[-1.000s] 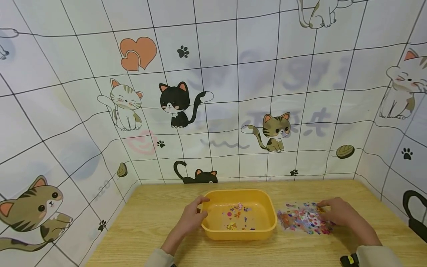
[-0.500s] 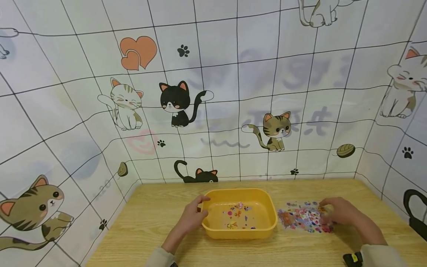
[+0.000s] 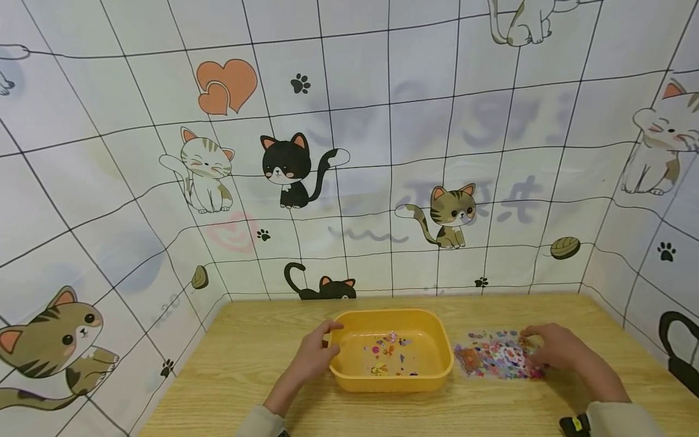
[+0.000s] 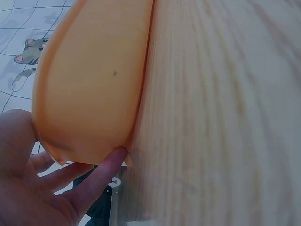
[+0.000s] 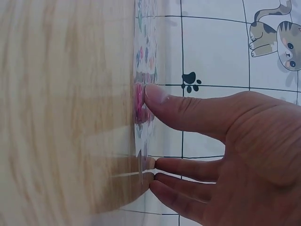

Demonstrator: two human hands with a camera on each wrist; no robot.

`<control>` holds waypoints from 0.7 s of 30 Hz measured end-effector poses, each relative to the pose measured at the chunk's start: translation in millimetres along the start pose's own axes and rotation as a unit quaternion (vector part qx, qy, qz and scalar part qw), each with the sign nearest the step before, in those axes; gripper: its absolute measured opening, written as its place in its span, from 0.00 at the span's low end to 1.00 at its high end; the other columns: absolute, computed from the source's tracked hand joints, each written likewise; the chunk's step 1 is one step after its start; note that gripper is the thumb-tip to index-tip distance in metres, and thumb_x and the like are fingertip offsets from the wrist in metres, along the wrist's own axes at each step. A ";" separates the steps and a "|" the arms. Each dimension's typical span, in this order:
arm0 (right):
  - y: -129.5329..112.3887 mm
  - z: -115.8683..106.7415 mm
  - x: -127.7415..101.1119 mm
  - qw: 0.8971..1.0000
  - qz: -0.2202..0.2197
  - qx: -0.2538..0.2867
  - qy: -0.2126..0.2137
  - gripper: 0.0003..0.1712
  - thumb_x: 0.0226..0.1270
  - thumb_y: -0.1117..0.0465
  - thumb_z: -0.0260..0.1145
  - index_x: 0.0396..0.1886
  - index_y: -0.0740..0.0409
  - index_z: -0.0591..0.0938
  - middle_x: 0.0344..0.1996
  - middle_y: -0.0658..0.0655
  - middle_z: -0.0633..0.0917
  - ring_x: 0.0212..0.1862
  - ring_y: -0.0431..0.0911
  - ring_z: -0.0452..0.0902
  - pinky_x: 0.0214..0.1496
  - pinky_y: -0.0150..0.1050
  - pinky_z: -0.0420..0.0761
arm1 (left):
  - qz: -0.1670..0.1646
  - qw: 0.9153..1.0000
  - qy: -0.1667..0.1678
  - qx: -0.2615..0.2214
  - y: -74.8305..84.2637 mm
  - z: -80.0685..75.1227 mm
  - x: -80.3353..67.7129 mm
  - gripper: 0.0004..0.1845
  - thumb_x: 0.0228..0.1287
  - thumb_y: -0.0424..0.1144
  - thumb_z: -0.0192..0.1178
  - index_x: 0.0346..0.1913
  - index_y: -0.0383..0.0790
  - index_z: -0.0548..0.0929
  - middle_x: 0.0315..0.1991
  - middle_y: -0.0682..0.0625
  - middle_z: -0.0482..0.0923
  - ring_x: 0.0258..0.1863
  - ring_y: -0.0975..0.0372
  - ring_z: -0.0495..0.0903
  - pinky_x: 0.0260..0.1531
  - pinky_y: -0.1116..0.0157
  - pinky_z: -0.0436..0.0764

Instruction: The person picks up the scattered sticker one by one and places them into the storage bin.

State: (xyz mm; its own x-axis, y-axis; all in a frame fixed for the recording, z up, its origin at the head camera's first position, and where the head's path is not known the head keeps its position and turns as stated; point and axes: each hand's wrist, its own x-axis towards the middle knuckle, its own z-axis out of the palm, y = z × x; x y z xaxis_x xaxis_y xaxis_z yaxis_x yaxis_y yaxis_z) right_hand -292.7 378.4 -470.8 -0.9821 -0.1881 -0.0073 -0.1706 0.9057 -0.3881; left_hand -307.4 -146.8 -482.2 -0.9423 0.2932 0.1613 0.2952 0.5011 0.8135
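Note:
A yellow plastic basin stands on the wooden table, and a clear sheet of stickers lies in it. My left hand holds the basin at its left side; in the left wrist view, fingers touch the outer wall. To the right of the basin lies a pile of clear sheets with colourful stickers. My right hand rests on the right end of this pile. In the right wrist view the thumb presses the sheets, and the other fingertips touch near their edge, apart from the thumb.
The wood-grain table spreads around the basin and the pile. Cat-patterned walls enclose the table at the back and both sides. A black strap-like thing shows at the far right.
My right hand has shifted slightly to the right over the sticker sheets, and the pile's near edge looks a little less spread out. The left hand and the basin have stayed in place.

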 end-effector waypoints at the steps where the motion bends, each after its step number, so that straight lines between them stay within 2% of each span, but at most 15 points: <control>1: 0.2 0.7 0.3 1.000 0.001 -0.002 0.000 0.26 0.50 0.62 0.76 0.51 0.68 0.86 0.52 0.75 0.85 0.41 0.53 0.77 0.43 0.51 0.80 | 0.000 1.000 0.000 -0.002 -0.2 0.1 0.1 0.24 0.69 0.29 0.57 0.67 0.36 0.76 0.69 0.31 0.71 0.41 0.54 0.81 0.31 0.68 0.80; 3: 0.4 1.9 0.6 1.000 -0.002 -0.004 0.001 0.26 0.50 0.63 0.75 0.52 0.67 0.86 0.53 0.75 0.85 0.42 0.53 0.78 0.41 0.49 0.78 | -0.001 1.000 -0.001 -0.003 -1.1 0.3 0.1 0.24 0.69 0.29 0.57 0.67 0.36 0.76 0.69 0.31 0.71 0.41 0.54 0.81 0.31 0.68 0.80; 7: -1.0 3.3 0.6 1.000 0.008 -0.005 0.007 0.21 0.50 0.63 0.76 0.47 0.64 0.89 0.50 0.71 0.87 0.44 0.55 0.79 0.44 0.51 0.80 | -0.002 1.000 -0.001 -0.004 -2.9 0.6 -0.1 0.24 0.68 0.30 0.58 0.67 0.37 0.76 0.69 0.31 0.71 0.40 0.55 0.81 0.30 0.67 0.80; 12: -3.0 2.7 2.4 1.000 0.025 -0.006 0.010 0.16 0.50 0.64 0.75 0.42 0.62 0.89 0.48 0.71 0.87 0.41 0.54 0.75 0.43 0.49 0.77 | 0.003 1.000 0.001 -0.004 -3.0 0.7 0.5 0.24 0.68 0.29 0.58 0.66 0.37 0.77 0.68 0.30 0.72 0.41 0.54 0.82 0.31 0.67 0.81; 21: -7.3 1.5 -0.4 0.998 0.049 0.033 -0.003 0.15 0.53 0.63 0.73 0.43 0.61 0.87 0.35 0.56 0.86 0.30 0.45 0.74 0.32 0.41 0.72 | 0.005 1.000 0.001 -0.005 -2.5 0.3 1.6 0.24 0.68 0.29 0.58 0.66 0.36 0.76 0.68 0.30 0.71 0.42 0.53 0.83 0.31 0.67 0.81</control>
State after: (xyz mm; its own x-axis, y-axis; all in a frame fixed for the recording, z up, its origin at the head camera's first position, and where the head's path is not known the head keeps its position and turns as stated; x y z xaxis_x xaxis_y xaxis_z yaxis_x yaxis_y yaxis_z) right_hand -290.9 371.3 -469.4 -0.9932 -0.1031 -0.0536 -0.0687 0.8933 -0.4443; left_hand -309.6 -147.3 -484.2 -0.9397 0.2966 0.1703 0.3029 0.4907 0.8170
